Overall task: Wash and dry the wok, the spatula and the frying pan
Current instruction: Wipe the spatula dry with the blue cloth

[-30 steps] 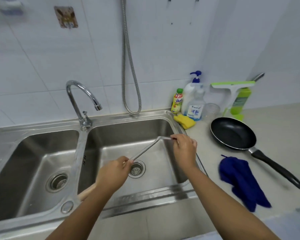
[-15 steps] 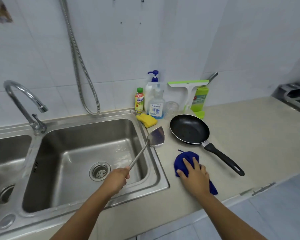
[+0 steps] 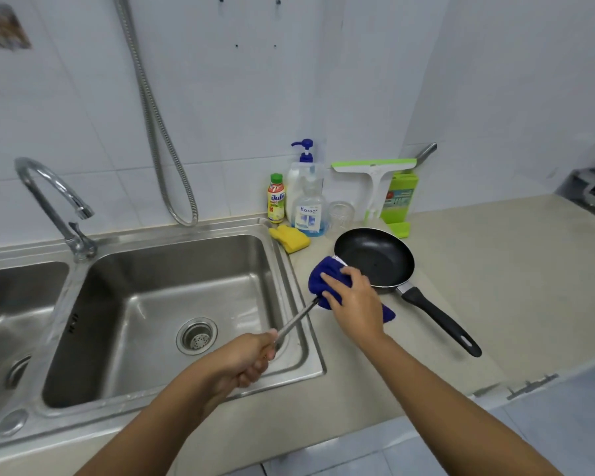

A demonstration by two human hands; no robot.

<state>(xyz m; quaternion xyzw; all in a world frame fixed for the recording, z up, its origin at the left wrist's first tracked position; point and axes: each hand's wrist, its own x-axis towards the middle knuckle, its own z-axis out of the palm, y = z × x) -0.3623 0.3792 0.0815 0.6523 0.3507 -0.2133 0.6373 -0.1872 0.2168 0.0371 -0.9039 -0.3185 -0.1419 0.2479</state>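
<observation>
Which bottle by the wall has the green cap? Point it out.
The small yellow bottle, leftmost of the three; the white pump bottle and clear Kassa bottle beside it show blue, no green.

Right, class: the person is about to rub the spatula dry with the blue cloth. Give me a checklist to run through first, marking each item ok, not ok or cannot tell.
1. Left hand grips the spatula by its handle: ok.
2. Right hand holds the blue cloth over the blade end: ok.
3. Blade rinsed clean: cannot tell, the cloth hides it.
4. Tap off, no stream visible: ok.
5. Frying pan clear of the cloth: cannot tell, the cloth overlaps its rim in this view.
6. Wok within reach: cannot tell, it is not in view.
</observation>
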